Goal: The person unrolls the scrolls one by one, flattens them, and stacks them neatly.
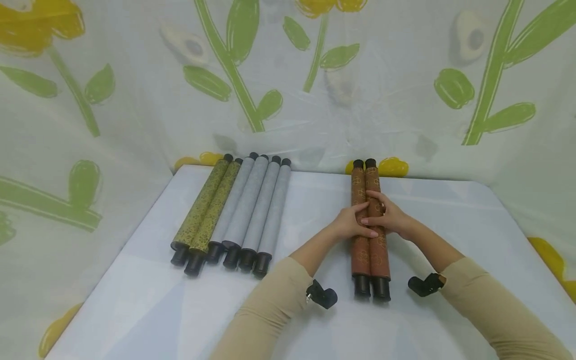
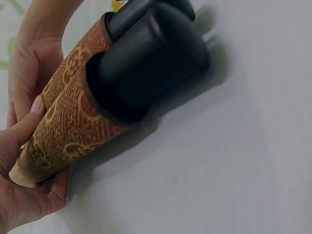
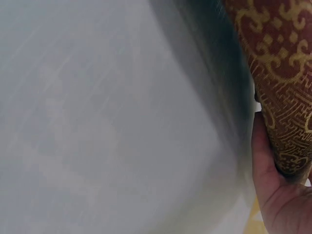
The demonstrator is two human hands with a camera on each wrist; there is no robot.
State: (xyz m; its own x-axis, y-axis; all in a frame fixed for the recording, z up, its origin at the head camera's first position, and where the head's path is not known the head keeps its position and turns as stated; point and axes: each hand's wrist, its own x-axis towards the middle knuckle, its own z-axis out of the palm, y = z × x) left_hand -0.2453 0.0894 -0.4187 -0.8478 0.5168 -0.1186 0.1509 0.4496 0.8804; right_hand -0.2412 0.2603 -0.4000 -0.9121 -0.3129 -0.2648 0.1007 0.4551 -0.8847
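Observation:
Two reddish-brown scrolls with gold patterns lie side by side on the table, black knobs at both ends. My left hand grips the left brown scroll around its middle, thumb over the top. From the other side my right hand holds the right brown scroll, its thumb and fingers reaching across it. In the left wrist view the patterned scroll runs between the thumb and fingers of the left hand. The right wrist view shows the right hand against a brown scroll; most fingers are hidden there.
On the left of the white table lie two olive-yellow scrolls and several grey scrolls in a slanted row. A leaf-printed curtain stands behind the table. Black wrist cameras hang at both sleeves.

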